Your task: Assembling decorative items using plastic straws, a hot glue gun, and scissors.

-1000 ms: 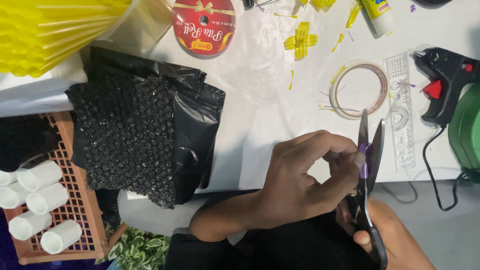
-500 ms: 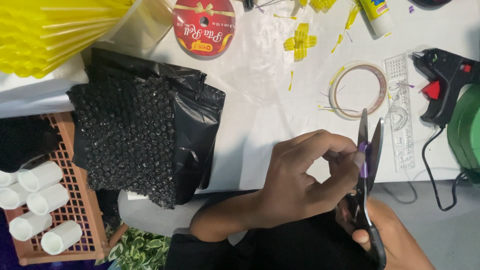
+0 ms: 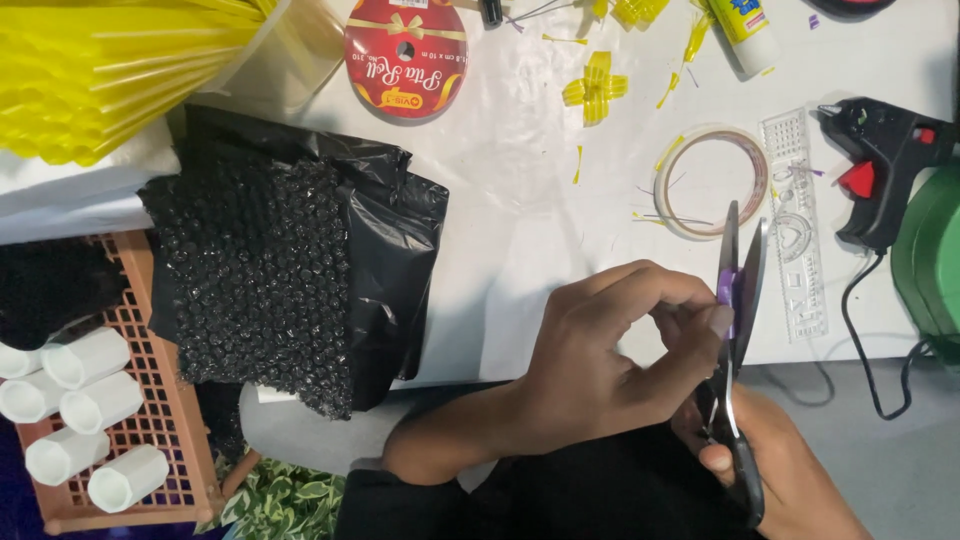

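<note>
My right hand (image 3: 770, 470) at the lower right grips the black handles of a pair of scissors (image 3: 738, 300), whose blades point up and away from me, slightly apart. My left hand (image 3: 600, 350) reaches across in front of my right hand. Its thumb and forefinger pinch a small purple piece (image 3: 725, 287) held between the scissor blades. Both hands hover over the near edge of a white table (image 3: 510, 210).
On the table lie a tape ring (image 3: 712, 182), a clear stencil ruler (image 3: 797, 225), a black glue gun (image 3: 880, 165) with its cord, yellow ribbon bits (image 3: 597, 85), a red ribbon spool (image 3: 405, 55) and black bubble wrap (image 3: 290, 260). A brown crate (image 3: 170, 430) with white tubes sits at the left.
</note>
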